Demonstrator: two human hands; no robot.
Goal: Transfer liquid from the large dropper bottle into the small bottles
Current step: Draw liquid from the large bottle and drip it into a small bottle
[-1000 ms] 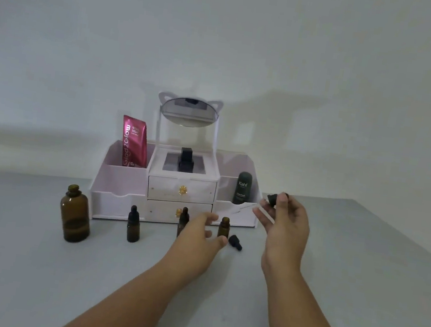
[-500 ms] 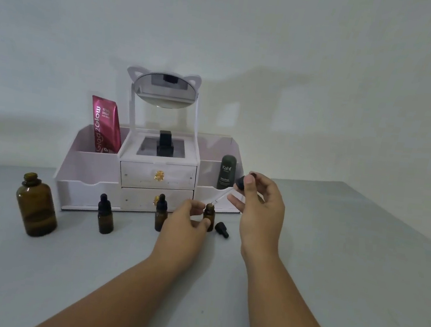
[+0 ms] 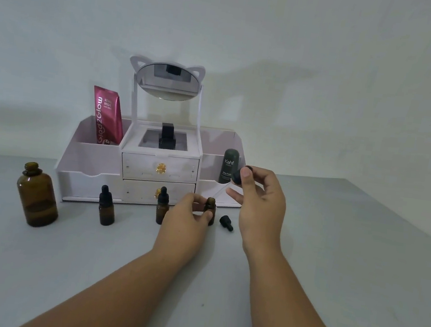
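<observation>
Dropper (image 3: 226, 187), bulb pinched by right hand (image 3: 261, 199), has come down to the mouth of the small bottle (image 3: 210, 207) gripped by left hand (image 3: 185, 219), 3 o'clock of big bottle (image 3: 38, 196); squeeze next.

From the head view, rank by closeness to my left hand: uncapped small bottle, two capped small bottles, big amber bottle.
1. uncapped small bottle, held by the left hand
2. middle capped bottle, just left of the hand
3. left capped bottle, farther left
4. big amber bottle, far left
</observation>
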